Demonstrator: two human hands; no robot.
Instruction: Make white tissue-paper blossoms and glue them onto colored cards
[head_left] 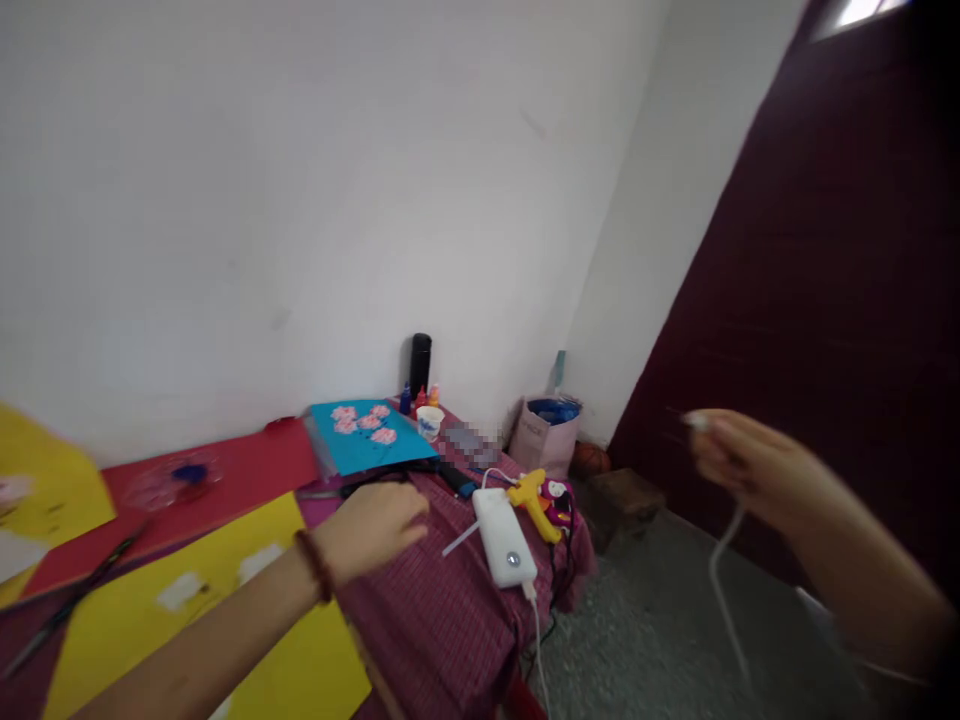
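Two bare hands stand well apart before us, and our main worry is the thin white cable (720,580) that trails from the right hand (757,465). Its fingers pinch the cable's small white plug (697,422) near the tip, out over the grey floor (637,640); so slight a hold, we judge, could slip if the hanging length caught on something. Motion blur hides the plug's exact shape. Our left hand (379,528) hovers over the worktop (442,610) with its checked magenta cloth, fingers loosely curled, a gap beside the thumb, nothing visible between them. Near the worktop's edge lies a white rectangular power bank (501,535), with a white lead (538,640) plugged into its near end and dropping over the side. We cannot tell whether that lead is the pinched cable; if it is, a sharp tug could drag the power bank off, perhaps jostling the yellow plastic glue gun (536,505) just beside it. Our left forearm crosses a yellow paper sheet (315,640), which a careless sweep could shift.
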